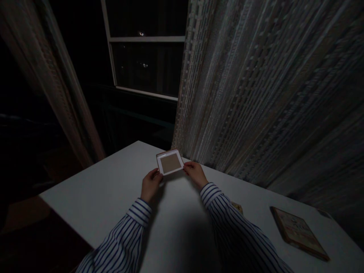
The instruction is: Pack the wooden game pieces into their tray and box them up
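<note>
A small shallow box (pixel 171 163) with white inner edges and a flat grey-brown rectangle in its middle is held above the white table, tilted toward me. My left hand (pixel 151 184) pinches its near left corner between thumb and fingers. On the other side, my right hand (pixel 195 172) grips the right edge near the lower corner. Both sleeves are white with dark blue stripes. Beneath the box a soft shadow falls on the tabletop.
A flat brown-edged box or book (pixel 300 232) lies on the white table (pixel 113 189) at the right. Partly behind my right sleeve is a small yellowish item (pixel 237 207). Patterned curtains (pixel 241 83) hang along the far edge, beside a dark window (pixel 146 66).
</note>
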The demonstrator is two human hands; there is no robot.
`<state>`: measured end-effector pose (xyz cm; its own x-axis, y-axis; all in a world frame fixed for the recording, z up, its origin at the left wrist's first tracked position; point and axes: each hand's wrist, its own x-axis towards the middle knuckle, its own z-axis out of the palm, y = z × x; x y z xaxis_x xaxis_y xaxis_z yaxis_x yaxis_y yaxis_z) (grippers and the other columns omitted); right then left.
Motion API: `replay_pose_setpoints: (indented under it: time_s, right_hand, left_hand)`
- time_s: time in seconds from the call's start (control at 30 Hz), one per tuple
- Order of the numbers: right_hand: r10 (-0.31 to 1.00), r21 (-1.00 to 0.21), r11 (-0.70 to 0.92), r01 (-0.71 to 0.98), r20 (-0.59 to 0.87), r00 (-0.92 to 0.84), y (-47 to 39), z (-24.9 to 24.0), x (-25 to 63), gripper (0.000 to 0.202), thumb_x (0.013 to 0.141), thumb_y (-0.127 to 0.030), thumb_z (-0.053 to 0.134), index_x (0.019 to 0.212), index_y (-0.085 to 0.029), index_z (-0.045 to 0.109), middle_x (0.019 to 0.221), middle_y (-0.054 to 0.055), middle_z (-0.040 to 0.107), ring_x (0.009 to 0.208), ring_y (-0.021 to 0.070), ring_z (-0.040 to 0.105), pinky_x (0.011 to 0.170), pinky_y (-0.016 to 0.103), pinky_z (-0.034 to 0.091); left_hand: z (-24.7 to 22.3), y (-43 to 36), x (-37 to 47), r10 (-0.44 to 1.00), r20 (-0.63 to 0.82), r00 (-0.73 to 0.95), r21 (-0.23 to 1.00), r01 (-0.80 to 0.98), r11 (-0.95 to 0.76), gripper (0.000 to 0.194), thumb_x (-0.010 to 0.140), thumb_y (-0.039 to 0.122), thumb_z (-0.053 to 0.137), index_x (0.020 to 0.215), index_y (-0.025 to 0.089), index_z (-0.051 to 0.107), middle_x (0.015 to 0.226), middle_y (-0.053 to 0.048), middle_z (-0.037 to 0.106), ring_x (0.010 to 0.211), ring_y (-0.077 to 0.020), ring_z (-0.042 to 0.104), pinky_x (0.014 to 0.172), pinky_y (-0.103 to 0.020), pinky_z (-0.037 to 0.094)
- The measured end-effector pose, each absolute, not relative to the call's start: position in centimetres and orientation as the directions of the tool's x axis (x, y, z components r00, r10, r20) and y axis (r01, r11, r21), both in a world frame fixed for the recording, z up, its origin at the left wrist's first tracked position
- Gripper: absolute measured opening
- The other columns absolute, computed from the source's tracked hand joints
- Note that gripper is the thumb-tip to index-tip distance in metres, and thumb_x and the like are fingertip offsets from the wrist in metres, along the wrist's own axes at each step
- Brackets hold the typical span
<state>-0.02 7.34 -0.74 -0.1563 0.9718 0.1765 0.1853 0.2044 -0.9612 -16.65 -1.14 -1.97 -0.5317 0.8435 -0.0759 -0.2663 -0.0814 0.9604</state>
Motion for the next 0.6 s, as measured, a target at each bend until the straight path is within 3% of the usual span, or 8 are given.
replay_pose_setpoints:
  time_s: [0.27,0.6]
  right_hand:
    - [0.988,-0.979,0.153,0.134,0.147,-0.055,4.6,1.0,3.7,0.014,0.065,-0.023,0.062,0.077,-0.016,0.065,0.062,-0.001,0.064,0.062,0.0133,0.060,0.058,0.024,0.046]
    - [0.989,-0.989,0.135,0.065,0.139,0.054,0.9,1.8,9.5,0.017,0.062,-0.026,0.066,0.075,-0.015,0.066,0.061,0.000,0.065,0.062,0.0142,0.061,0.062,0.026,0.048]
  left_hand:
    - [-1.9,-1.9,-13.9,0.916,-0.019,-0.400,0.951,-0.290,-0.107,0.038,0.065,0.018,0.071,0.101,0.009,0.066,0.104,-0.012,0.069,0.091,-0.0207,0.064,0.088,-0.036,0.048]
    - [-1.0,-3.3,-8.7,0.970,-0.031,-0.241,0.949,-0.312,-0.047,0.042,0.070,0.022,0.068,0.111,0.010,0.063,0.108,-0.010,0.067,0.084,-0.0144,0.065,0.075,-0.026,0.052]
